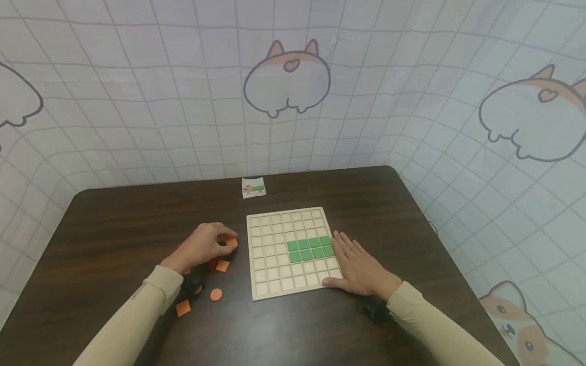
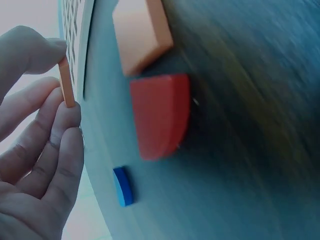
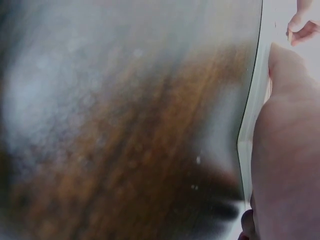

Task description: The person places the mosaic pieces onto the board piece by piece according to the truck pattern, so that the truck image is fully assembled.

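Between thumb and fingertips my left hand (image 1: 203, 245) pinches a thin orange square tile (image 1: 232, 243), held just left of the board. In the left wrist view that tile (image 2: 66, 82) appears edge-on. My right hand (image 1: 359, 267) lies with straight fingers along the right edge of the cream grid board (image 1: 270, 263), its thumb touching near the lower right corner. Two rows of green square tiles (image 1: 305, 244) fill cells at the board's middle right. Below the left hand, a red piece with one rounded side (image 2: 159, 117) and an orange piece (image 2: 140, 37) lie on the table.
More loose pieces lie left of the board, among them an orange disc (image 1: 216, 295) and an orange square (image 1: 183, 307). A small blue piece (image 2: 123, 186) shows in the left wrist view. Behind the board is a small picture card (image 1: 254, 187) on the dark table (image 1: 114, 223).
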A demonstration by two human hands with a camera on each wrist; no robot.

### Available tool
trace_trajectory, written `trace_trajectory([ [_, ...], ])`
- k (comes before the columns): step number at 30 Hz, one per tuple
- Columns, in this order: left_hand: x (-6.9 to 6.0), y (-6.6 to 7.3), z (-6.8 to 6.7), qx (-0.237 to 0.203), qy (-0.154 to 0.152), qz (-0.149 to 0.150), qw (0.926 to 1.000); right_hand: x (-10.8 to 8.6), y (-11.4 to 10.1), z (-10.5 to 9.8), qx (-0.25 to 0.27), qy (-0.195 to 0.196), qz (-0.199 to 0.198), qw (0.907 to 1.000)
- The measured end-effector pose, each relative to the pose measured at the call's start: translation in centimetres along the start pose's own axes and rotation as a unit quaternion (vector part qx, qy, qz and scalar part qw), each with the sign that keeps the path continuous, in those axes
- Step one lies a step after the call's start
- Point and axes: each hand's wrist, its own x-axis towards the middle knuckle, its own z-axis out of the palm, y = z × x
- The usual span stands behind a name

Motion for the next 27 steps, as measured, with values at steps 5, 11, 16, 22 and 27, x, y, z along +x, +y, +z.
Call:
trace_trajectory([
  [5,0.3,0.7,0.4,-0.008,0.004,0.005,0.9999,0.0,0.0,0.1,0.000,-0.002,0.000,1.0000],
  [11,1.0,2.0,0.8,-0.011,0.005,0.019,0.9997,-0.1,0.1,0.2,-0.005,0.001,0.000,1.0000],
  [16,1.6,3.0,1.4,-0.015,-0.005,0.027,0.9995,-0.1,0.1,0.1,-0.005,0.002,-0.001,1.0000],
  [22,2.0,4.1,2.1,-0.018,-0.015,0.040,0.9989,-0.1,0.0,0.0,-0.006,0.003,-0.003,1.0000],
  [27,2.4,4.8,2.7,-0.024,-0.026,0.042,0.9985,-0.1,0.1,0.0,-0.007,0.003,-0.003,1.0000],
])
